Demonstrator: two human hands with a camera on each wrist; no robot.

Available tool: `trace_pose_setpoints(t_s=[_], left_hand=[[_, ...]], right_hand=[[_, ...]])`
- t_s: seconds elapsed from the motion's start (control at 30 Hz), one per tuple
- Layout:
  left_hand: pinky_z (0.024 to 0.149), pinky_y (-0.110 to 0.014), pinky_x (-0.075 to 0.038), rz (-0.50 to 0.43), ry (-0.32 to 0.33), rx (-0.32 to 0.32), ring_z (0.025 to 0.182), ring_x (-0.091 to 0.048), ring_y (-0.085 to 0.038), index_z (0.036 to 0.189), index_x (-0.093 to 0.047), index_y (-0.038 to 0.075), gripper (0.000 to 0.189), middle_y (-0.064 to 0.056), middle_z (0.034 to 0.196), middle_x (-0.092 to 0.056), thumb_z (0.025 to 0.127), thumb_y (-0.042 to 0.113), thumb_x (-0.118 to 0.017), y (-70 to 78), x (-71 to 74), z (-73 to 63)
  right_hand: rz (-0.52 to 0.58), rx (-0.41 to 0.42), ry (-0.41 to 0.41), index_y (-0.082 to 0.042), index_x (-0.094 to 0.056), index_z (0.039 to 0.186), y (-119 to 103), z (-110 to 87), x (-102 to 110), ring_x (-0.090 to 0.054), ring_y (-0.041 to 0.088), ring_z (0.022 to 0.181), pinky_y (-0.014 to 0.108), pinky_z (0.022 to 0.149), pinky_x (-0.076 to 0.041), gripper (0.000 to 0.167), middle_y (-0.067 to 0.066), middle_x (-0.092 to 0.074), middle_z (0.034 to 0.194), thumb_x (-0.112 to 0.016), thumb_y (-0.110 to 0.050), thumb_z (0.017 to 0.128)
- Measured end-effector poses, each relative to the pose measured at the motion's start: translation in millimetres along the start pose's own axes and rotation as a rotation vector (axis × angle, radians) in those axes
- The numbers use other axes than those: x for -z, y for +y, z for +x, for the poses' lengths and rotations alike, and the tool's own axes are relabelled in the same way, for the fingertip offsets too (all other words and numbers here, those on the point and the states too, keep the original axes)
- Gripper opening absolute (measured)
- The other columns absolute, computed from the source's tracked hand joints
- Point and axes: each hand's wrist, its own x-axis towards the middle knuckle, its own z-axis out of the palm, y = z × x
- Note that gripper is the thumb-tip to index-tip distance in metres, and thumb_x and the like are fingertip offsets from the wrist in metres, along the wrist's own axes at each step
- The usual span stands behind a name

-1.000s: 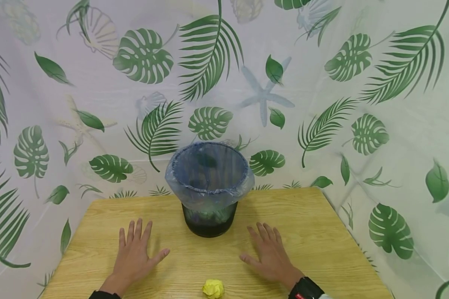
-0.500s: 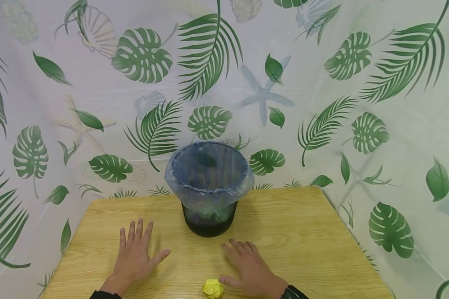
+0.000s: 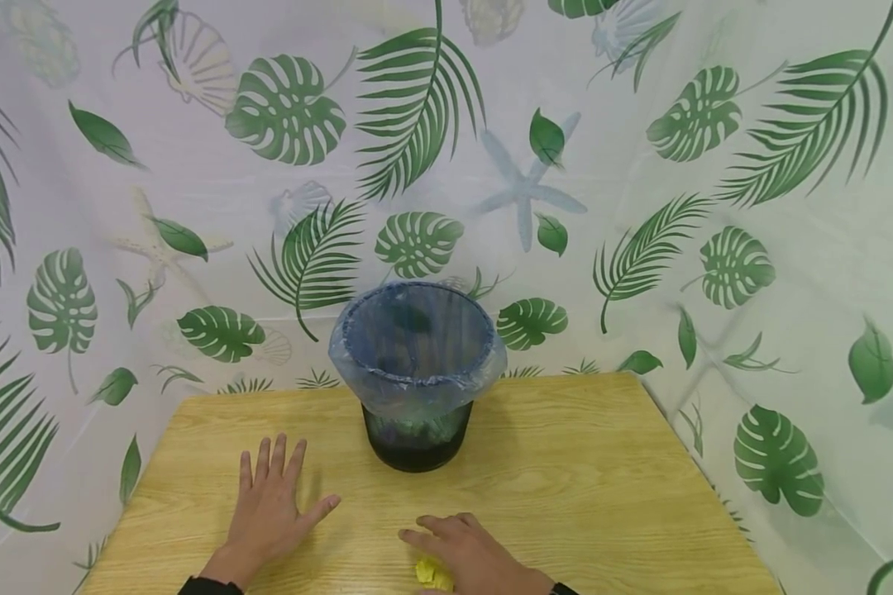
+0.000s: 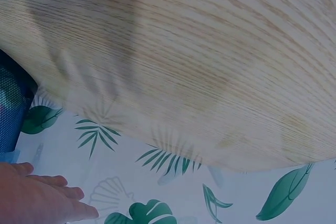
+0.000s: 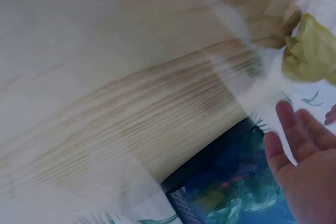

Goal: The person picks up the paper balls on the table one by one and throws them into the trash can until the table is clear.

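Note:
A crumpled ball of yellow paper (image 3: 433, 574) lies on the wooden table (image 3: 580, 463) near its front edge, partly hidden by my right hand (image 3: 482, 555). In the head view that hand reaches over the ball from the right, fingers on its far side. The right wrist view has the yellow paper (image 5: 310, 51) apart from the loosely bent fingers (image 5: 294, 127). My left hand (image 3: 266, 514) is spread flat on the table at the left, palm down, holding nothing. Between and beyond both hands stands a dark mesh waste bin (image 3: 414, 450), upright.
A translucent bluish plastic liner (image 3: 417, 397) is folded over the bin's rim and hangs down its outside. Behind and on both sides of the table hangs a white curtain (image 3: 640, 330) printed with green leaves, shells and starfish.
My right hand has moved left and toward the front edge, from flat on the table beside the bin to over the yellow paper ball. The left hand and bin have stayed put.

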Motion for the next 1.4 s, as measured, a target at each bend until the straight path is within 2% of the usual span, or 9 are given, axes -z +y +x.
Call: trace_pose_setpoints(t_s=[0.1, 0.2, 0.3, 0.53, 0.7, 0.93, 1.07, 1.27, 1.4], left_hand=[[0.12, -0.069, 0.002, 0.005, -0.002, 0.003, 0.152, -0.011, -0.052, 0.16, -0.033, 0.003, 0.102, -0.032, 0.164, -0.021, 0.09, 0.073, -0.059, 0.0, 1.0, 0.0], [0.12, -0.068, 0.003, 0.006, -0.006, 0.004, 0.152, -0.01, -0.052, 0.16, -0.032, 0.004, 0.103, -0.032, 0.164, -0.021, 0.091, 0.075, -0.057, -0.5, 0.9, 0.1], [0.12, -0.068, 0.004, -0.001, -0.003, 0.001, 0.152, -0.011, -0.053, 0.16, -0.032, 0.004, 0.102, -0.032, 0.164, -0.021, 0.091, 0.074, -0.058, -0.9, 0.8, 0.3], [0.12, -0.069, 0.002, 0.001, 0.001, 0.001, 0.152, -0.011, -0.053, 0.16, -0.033, 0.004, 0.1, -0.032, 0.163, -0.022, 0.091, 0.071, -0.061, -0.5, 1.8, 0.7], [0.12, -0.069, 0.001, 0.009, -0.004, 0.003, 0.152, -0.011, -0.053, 0.16, -0.033, 0.004, 0.101, -0.032, 0.163, -0.022, 0.091, 0.071, -0.061, 0.0, 1.8, 0.8], [0.12, -0.069, 0.001, 0.011, -0.01, 0.001, 0.152, -0.011, -0.053, 0.16, -0.034, 0.004, 0.101, -0.032, 0.164, -0.022, 0.091, 0.073, -0.059, 0.7, 2.2, 0.7], [0.12, -0.069, 0.002, 0.009, -0.012, 0.002, 0.152, -0.011, -0.053, 0.16, -0.033, 0.004, 0.102, -0.032, 0.164, -0.021, 0.091, 0.075, -0.057, 0.6, 2.0, 0.7], [0.12, -0.069, 0.002, 0.011, -0.011, 0.001, 0.152, -0.011, -0.053, 0.16, -0.033, 0.004, 0.101, -0.032, 0.164, -0.022, 0.091, 0.073, -0.059, 0.8, 1.5, 1.2], [0.12, -0.068, 0.004, 0.006, -0.007, -0.002, 0.152, -0.012, -0.053, 0.16, -0.034, 0.004, 0.1, -0.032, 0.163, -0.022, 0.091, 0.069, -0.063, 1.4, 1.3, 1.9]], right_hand=[[-0.023, 0.072, -0.036, -0.031, -0.043, 0.158, -2.3, 1.7, -1.6, -0.059, 0.016, 0.122, 0.036, 0.093, -0.05, 0.068, 0.004, -0.058, 0.143, -0.051, -0.066, 0.1], [-0.055, 0.158, -0.025, -0.027, -0.053, 0.151, -3.4, 1.7, -4.0, -0.061, 0.011, 0.107, 0.023, 0.084, -0.047, 0.057, 0.001, -0.064, 0.13, -0.049, -0.059, 0.104], [-0.092, 0.197, -0.018, -0.025, -0.064, 0.14, -4.5, 0.9, -5.2, -0.058, 0.006, 0.097, 0.015, 0.08, -0.043, 0.048, -0.002, -0.066, 0.119, -0.05, -0.054, 0.105], [-0.023, 0.142, -0.109, -0.022, -0.073, 0.118, -4.5, -1.2, -1.9, -0.054, -0.002, 0.091, 0.009, 0.073, -0.044, 0.037, -0.009, -0.064, 0.104, -0.055, -0.051, 0.104], [0.017, 0.078, -0.143, -0.02, -0.071, 0.119, -2.6, -1.8, 3.1, -0.056, -0.001, 0.097, 0.012, 0.076, -0.049, 0.037, -0.008, -0.063, 0.108, -0.061, -0.05, 0.102], [-0.026, 0.081, 0.009, -0.014, -0.069, 0.126, -7.1, -1.5, 23.6, -0.062, 0.004, 0.105, 0.014, 0.084, -0.052, 0.028, -0.003, -0.065, 0.117, -0.07, -0.023, 0.1], [-0.052, 0.076, 0.138, -0.016, -0.069, 0.127, -10.0, 2.3, 42.3, -0.064, 0.006, 0.105, 0.018, 0.086, -0.054, 0.03, -0.002, -0.065, 0.118, -0.074, -0.022, 0.098], [-0.115, 0.148, 0.325, -0.015, -0.068, 0.125, -15.6, 12.9, 77.1, -0.067, 0.006, 0.093, 0.012, 0.078, -0.053, 0.037, 0.0, -0.067, 0.116, -0.082, -0.019, 0.09], [-0.147, 0.222, 0.431, -0.012, -0.067, 0.126, -20.0, 21.9, 105.3, -0.067, 0.01, 0.097, 0.016, 0.083, -0.055, 0.045, 0.002, -0.065, 0.117, -0.086, -0.013, 0.086]])
